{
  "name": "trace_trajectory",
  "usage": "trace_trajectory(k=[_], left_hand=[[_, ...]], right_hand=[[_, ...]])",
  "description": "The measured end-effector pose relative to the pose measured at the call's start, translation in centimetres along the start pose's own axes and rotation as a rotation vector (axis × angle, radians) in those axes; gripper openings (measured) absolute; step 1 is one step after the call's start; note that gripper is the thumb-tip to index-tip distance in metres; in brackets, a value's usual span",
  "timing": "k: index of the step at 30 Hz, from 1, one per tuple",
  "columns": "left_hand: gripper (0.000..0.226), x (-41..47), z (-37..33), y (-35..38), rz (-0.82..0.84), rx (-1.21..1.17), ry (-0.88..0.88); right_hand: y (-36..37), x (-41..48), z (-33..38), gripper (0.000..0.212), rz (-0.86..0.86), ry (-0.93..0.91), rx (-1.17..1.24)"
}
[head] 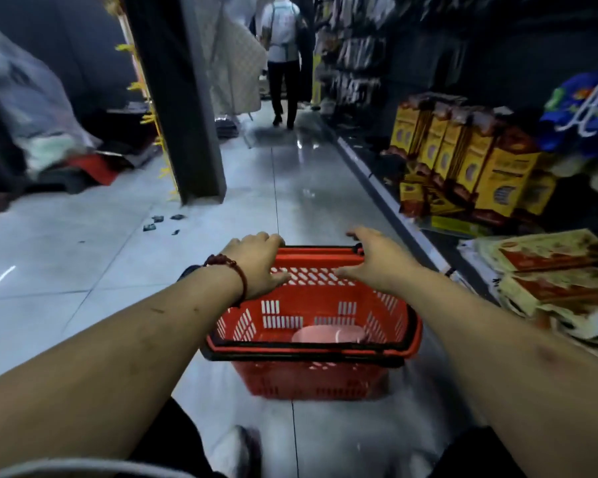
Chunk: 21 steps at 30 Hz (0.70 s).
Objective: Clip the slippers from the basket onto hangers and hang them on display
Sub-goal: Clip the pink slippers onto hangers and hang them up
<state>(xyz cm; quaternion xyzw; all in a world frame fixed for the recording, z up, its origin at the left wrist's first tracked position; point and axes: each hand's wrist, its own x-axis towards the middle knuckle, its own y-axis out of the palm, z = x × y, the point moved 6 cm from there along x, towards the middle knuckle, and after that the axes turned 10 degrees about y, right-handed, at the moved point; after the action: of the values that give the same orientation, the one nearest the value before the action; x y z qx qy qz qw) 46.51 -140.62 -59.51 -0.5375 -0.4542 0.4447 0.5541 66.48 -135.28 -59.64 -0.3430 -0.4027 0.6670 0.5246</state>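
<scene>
As your two forearms stretch out over the tiled floor (118, 270), a white shoe (233, 453) shows at the bottom of the view. Ahead of it the red shopping basket (311, 381) stands on the floor, close to the floor's right edge where a low shelf (377, 182) runs. A pale pink slipper (328, 334), blurred, lies on the basket's bottom. Your left hand (256, 263), with a red bead bracelet (230, 267) at the wrist, has its fingers curled over the handle (321, 251) at the basket's far side, thumb against the mesh wall. Your right hand (377, 260) lies against the handle's right end with fingers straight and spread, gripping nothing. Farther right, yellow boxes (480, 160) stand on the shelf. Beyond, a dark pillar (180, 115) rises at the left, and a person (283, 46) in a pale top is far down the aisle, back turned.
</scene>
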Motion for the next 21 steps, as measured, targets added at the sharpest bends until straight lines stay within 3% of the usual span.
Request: trace_trajectory(k=[7,14,21], left_hand=[[0.063,4.4,2.3,10.7,0.155,-0.052,0.072],[0.066,10.5,2.1,19.3,0.411,-0.016,0.206],[0.066,15.5,0.3,26.6,0.575,-0.003,0.284]], right_hand=[[9.2,5.1,-5.1,0.091,0.16,0.082,-0.059],[17.1,11.1,-9.6,0.098,0.504,0.11,-0.37],[23.8,15.2,-12.3,0.074,0.676,0.039,-0.441]])
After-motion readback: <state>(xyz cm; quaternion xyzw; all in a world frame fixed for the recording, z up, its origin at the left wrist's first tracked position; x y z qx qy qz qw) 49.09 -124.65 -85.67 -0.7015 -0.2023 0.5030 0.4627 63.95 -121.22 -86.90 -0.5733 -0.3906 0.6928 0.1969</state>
